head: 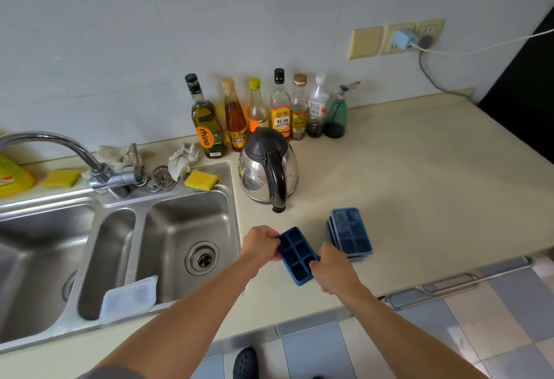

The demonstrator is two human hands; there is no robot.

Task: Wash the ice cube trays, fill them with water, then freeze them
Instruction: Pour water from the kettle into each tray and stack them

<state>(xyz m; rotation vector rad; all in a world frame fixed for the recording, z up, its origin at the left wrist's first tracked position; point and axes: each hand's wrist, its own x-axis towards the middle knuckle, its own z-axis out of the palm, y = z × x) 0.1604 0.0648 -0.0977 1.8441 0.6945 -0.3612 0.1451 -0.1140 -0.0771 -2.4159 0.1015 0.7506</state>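
tray: open blue ice tray [296, 254], cells up, no lid
where: over the surface [419, 183] near its front edge, just right of the sink [233, 198]; lifted or resting, we can't tell
left grip [260, 246]: fingers curled round the tray's far-left edge, holding it
right grip [332, 267]: fingers curled on the tray's near-right edge, holding it
long axis: runs away from us, far end tipped a bit left; the grips sit on opp. long sides
key relation: the sink lies left of the tray, so the left grip is nearer and leads
faucet [114, 176]: further left and back, spout end out of frame
other trays: lidded stack [349, 233] just right of the held tray, apart from it
lid: clear lid [130, 297] lying at the sink's near edge
step: we judge washing of this tray not yet begun; next move = carry it left over the rim into the basin
risk: the near end could clip the rim if the tray is carried low
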